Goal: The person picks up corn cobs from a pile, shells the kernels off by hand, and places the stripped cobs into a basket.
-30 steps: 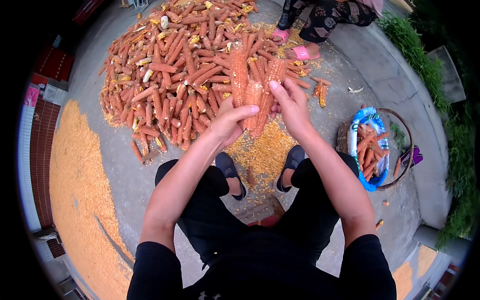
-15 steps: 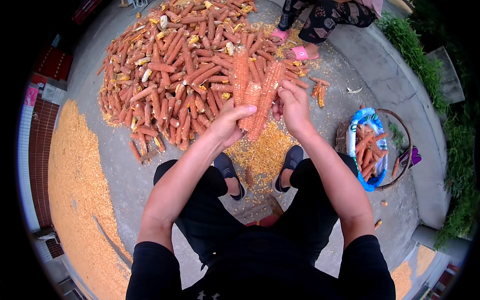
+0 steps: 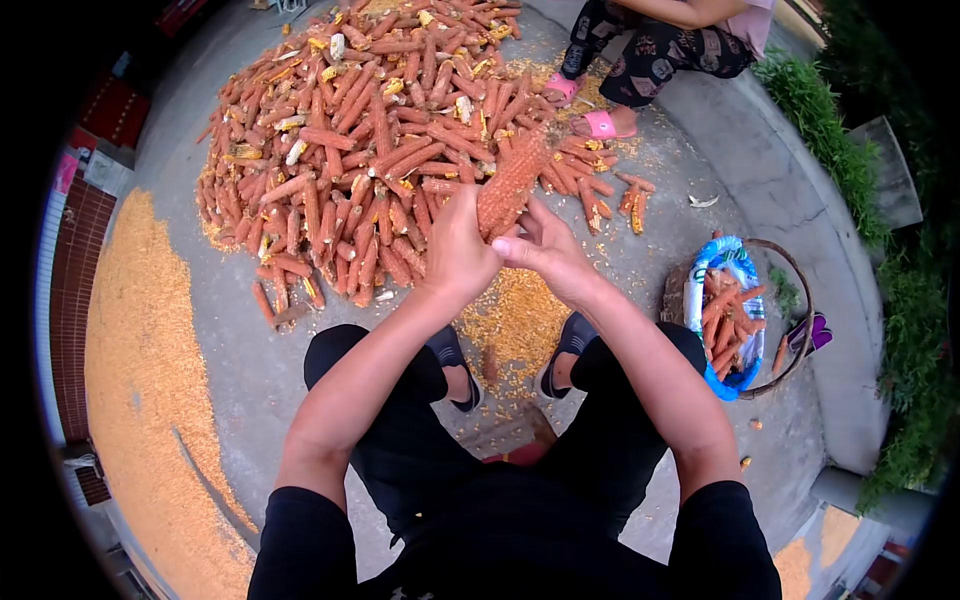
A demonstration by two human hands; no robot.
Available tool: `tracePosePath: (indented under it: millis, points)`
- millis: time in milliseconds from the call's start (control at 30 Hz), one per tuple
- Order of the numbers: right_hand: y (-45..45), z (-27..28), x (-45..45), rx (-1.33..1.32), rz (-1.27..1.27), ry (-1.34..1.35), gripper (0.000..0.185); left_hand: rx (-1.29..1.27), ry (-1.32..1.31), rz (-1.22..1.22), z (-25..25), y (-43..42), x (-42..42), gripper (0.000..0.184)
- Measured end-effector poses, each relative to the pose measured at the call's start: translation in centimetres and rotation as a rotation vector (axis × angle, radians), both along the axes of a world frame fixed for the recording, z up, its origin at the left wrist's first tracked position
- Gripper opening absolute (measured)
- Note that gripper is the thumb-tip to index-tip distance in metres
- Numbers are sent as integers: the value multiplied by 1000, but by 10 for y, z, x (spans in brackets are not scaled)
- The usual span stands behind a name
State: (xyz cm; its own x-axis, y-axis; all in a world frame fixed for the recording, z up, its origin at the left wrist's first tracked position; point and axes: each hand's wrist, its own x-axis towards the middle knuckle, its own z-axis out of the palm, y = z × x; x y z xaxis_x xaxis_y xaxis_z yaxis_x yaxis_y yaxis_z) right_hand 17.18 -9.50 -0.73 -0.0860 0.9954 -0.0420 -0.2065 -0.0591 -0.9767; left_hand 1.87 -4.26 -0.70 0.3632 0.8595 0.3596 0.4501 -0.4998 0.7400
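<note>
A reddish corn cob (image 3: pixel 514 182) tilts up and away between my two hands, and its lower end is hidden by my fingers. My left hand (image 3: pixel 462 246) closes round its left side. From the right, my right hand (image 3: pixel 548 256) wraps the lower part, with the thumb reaching across to the left hand. Whether other cobs lie behind this one within my grip, I cannot tell. Beneath the hands, loose yellow corn kernels (image 3: pixel 512 318) are heaped on the concrete between my shoes.
A big pile of corn cobs (image 3: pixel 340 150) spreads ahead. At right stands a lined basket (image 3: pixel 748 345) holding cobs. Another person (image 3: pixel 670 50) in pink sandals crouches at the upper right. Kernels (image 3: pixel 150 400) cover the ground at left.
Earlier my hands held several cobs fanned apart; now only one shows clearly. The right hand has moved down and left, closing against the left hand. The cob's surface looks bare of whitish patches.
</note>
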Motion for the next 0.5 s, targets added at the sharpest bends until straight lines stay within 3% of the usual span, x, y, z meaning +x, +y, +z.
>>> tracePosePath:
  millis: [133, 200, 300, 333, 467, 500]
  points:
    - [3, -6, -10, 37, -182, 297, 61, 233, 309, -60, 9, -15, 7, 60]
    - [10, -5, -1, -21, -259, 477, 40, 287, 261, -93, 13, -27, 13, 66]
    - [16, -6, 19, -137, -376, 662, 38, 234, 118, -230, 15, -33, 21, 76]
    - [20, -10, 28, -111, -400, 652, 40, 199, 54, -299, 16, -30, 22, 76]
    - [12, -1, 78, -104, -398, 429, 43, 146, 114, -188, 20, -14, 12, 59]
    - [8, -2, 96, -108, -440, 282, 44, -10, 126, -136, 21, -8, 8, 57]
